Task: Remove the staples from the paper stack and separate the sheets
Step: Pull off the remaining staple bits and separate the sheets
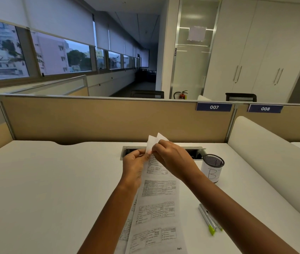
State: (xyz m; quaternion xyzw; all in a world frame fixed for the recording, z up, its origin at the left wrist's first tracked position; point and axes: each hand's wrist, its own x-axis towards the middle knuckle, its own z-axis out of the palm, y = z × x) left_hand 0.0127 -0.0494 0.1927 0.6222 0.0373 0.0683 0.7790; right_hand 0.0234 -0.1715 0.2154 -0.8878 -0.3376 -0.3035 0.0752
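Leftmost, the windows show blurred buildings under half-drawn roller blinds, with a tan fabric partition running along the far edge of the smooth white desk. The left hand is closed, thumb and fingers pinching the upper corner of the papers. These are thin white sheets printed with boxed tables and tick marks; the print is too small to read. They slope from the hands down toward the viewer, and their lower end is cut off at the bottom edge. The top corners fan apart into two pale flaps above the hands. The right hand is closed too, its fingertips gripping the same corner just beside the left thumb; the staple is hidden under the fingers. Behind the hands, a dark rectangular cable slot is sunk into the desk, partly covered by them. Further right stands a round black mesh cup wrapped in white paper marked with a handwritten "B". Near it, a slim silvery tool with green tips lies flat, partly hidden by the right forearm. Blue tags read 007 and 008. White cabinets fill the far right.
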